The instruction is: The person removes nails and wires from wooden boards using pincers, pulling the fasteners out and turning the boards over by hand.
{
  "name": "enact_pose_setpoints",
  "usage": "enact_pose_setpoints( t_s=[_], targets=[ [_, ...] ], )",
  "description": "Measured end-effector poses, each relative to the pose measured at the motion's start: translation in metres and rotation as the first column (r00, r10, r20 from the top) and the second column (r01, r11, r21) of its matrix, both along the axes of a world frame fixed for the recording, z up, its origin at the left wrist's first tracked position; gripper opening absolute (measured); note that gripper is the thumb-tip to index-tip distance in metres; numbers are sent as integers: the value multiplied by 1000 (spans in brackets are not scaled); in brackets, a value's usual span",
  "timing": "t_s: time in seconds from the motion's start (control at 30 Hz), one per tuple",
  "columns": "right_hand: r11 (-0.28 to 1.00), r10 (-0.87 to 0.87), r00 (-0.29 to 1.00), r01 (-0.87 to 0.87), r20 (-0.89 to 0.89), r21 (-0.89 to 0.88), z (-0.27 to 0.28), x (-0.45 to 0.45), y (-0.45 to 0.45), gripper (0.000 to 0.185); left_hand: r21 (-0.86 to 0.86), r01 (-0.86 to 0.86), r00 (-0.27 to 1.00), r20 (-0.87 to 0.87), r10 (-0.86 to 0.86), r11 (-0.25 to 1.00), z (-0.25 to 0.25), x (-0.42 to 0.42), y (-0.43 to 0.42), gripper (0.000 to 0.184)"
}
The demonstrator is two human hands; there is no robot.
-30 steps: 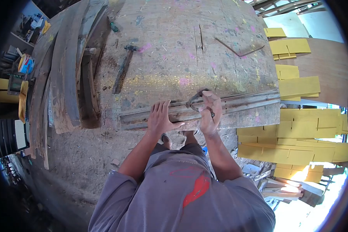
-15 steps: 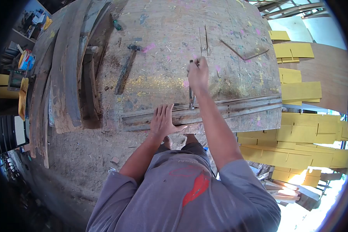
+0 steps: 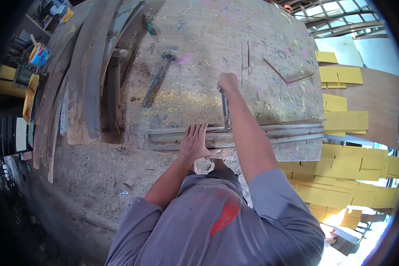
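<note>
Right grip (image 3: 228, 83): I am clenching a tool (image 3: 225, 111), its tip seemingly meeting the far edge of the board (image 3: 281, 132). Board: lying between that grip and my body, long axis running left to right; my left grip (image 3: 193, 142), the nearer, is resting spread upon it. Worktop (image 3: 190, 108): carrying board and hammer (image 3: 156, 82). Room: yellow panels (image 3: 341, 162) showing at right.

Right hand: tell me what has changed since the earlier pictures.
The right hand has moved forward, away from the body, from over the board to beyond its far edge. It still grips the metal tool, which now reaches back toward that edge. Nothing was visibly let go. The left hand stayed on the board; the hammer still lies on the table.
</note>
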State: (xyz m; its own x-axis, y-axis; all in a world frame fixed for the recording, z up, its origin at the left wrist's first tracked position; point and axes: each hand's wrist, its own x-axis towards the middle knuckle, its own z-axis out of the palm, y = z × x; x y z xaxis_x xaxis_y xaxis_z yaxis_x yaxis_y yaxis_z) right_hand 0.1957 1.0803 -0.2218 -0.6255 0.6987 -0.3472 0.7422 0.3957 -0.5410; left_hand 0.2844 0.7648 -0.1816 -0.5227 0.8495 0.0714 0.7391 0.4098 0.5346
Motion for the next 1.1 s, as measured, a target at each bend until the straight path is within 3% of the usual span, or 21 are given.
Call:
enact_pose_setpoints(
  t_s=[0.03, 0.07, 0.13, 0.2, 0.27, 0.4, 0.5, 0.6, 0.7, 0.93, 1.03, 1.1],
  targets=[
    [999, -5, 998, 2, -70, -33, 4, 5, 3, 30, 35, -4, 1000, 3, 4, 999, 1, -1, -1, 127],
    [982, -122, 960, 80, -251, -171, 40, 28, -15, 30, 66, -9, 1000, 6, 9, 998, 1, -1, -1, 126],
    [901, -346, 758, 105, -553, -421, 110, 78, -56, 33, 100, -12, 1000, 2, 12, 995, -1, 2, -4, 126],
    [883, -385, 602, 19, -700, -470, 139, 125, -79, 32, 119, 2, 1000, -26, 1, 993, -1, 1, -5, 128],
    [939, -296, 461, -22, -837, -344, 161, 159, -99, 47, 122, 26, 998, -64, -18, 992, 4, -3, -3, 129],
    [908, -357, 283, -116, -890, -402, 186, 188, -146, 59, 162, 7, 998, -57, 3, 987, 27, 2, -15, 132],
    [898, -329, 262, -210, -907, -386, 177, 189, -174, 64, 215, -163, 972, -130, 194, 963, 22, 1, -49, 124],
    [871, -312, 209, -326, -927, -367, 161, 176, -204, 66, 181, -451, 873, -111, 474, 874, 10, -11, -101, 116],
    [820, -323, 165, -442, -932, -363, 147, 159, -236, 66, 177, -564, 780, -204, 591, 806, 0, -32, -146, 111],
    [849, -287, 174, -409, -942, -334, 137, 117, -297, 69, 204, -420, 884, -125, 449, 884, -7, -77, -181, 109],
    [884, -359, 206, -237, -910, -402, 127, 102, -323, 73, 214, -361, 927, -23, 374, 908, -17, -86, -179, 111],
    [915, -299, 200, -218, -933, -340, 123, 93, -334, 72, 242, -293, 953, -8, 304, 925, -17, -95, -175, 112]
  ],
)
